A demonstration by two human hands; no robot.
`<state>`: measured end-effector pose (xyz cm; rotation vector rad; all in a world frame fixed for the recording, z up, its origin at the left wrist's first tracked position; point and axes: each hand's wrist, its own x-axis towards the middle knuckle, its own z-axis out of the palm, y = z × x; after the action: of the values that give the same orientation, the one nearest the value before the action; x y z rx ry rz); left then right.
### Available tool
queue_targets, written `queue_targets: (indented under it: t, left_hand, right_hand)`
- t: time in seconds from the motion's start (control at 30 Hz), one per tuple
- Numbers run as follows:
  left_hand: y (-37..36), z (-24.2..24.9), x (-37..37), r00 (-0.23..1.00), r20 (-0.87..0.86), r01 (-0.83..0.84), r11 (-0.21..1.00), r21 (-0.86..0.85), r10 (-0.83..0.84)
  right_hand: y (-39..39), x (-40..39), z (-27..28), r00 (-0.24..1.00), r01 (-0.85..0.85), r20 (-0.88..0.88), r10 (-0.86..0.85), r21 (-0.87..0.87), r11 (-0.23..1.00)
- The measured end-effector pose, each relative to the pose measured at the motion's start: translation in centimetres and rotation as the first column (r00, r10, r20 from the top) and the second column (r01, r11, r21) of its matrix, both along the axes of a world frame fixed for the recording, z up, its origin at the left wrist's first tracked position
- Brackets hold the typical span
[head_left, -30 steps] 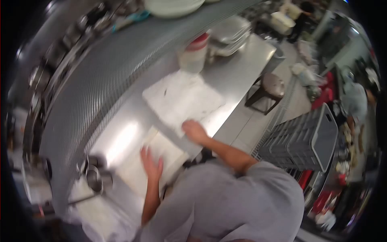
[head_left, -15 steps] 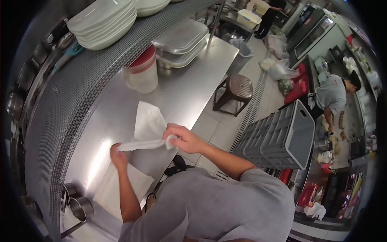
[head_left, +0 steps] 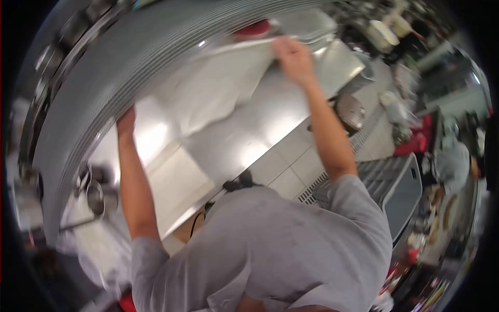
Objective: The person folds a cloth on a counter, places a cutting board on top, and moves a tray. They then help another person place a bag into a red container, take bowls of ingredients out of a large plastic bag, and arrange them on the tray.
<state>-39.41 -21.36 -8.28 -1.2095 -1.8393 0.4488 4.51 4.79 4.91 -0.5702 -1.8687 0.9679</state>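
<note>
A white cloth (head_left: 218, 83) is spread out in the air over the steel table, blurred by motion. My right hand (head_left: 293, 57) is closed on its far right corner, arm stretched forward. At the shelf's edge on the left is my left hand (head_left: 126, 125); its fingers are smeared and partly hidden by the shelf, so its grip on the cloth does not show. A flat cream-coloured sheet or folded cloth (head_left: 176, 182) lies on the table between my left arm and my body.
A mesh-covered shelf (head_left: 104, 73) overhangs the steel table (head_left: 213, 156). Under it stand a red-lidded container (head_left: 253, 28) and metal trays (head_left: 306, 23). Small metal pots (head_left: 95, 197) sit at left. Right are a stool (head_left: 350, 112), grey crates (head_left: 400, 197) and a person (head_left: 451, 164).
The bunched, folded cloth has opened out wide. My right hand has moved forward and my left hand outward to the left. The view has shifted and blurred.
</note>
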Motion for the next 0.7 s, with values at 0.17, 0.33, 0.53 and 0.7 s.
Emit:
queue_targets:
  t: [0.17, 0.33, 0.53, 0.7]
  left_hand:
    - [-1.8, 8.7, 13.3, -0.119, 0.660, -0.103, 0.670, 0.735, -0.742]
    - [-6.4, 1.4, 21.0, -0.185, 0.829, 0.037, 0.839, 0.543, -0.528]
    - [-10.0, -5.9, 27.1, -0.169, 0.974, 0.152, 0.973, 0.176, -0.150]
    - [-10.2, -4.8, 27.3, -0.291, 0.933, -0.004, 0.975, 0.222, -0.213]
  right_hand:
    - [-0.6, 4.4, -0.2, 0.997, -0.070, 0.040, 0.068, 0.045, 0.996]
    - [-3.2, 9.9, -8.4, 0.918, -0.186, 0.318, 0.235, -0.179, 0.966]
    - [-6.0, 14.5, -20.9, 0.703, -0.008, 0.669, 0.242, -0.332, 0.943]
    - [-5.9, 14.5, -20.0, 0.838, -0.016, 0.365, 0.406, -0.726, 0.687]
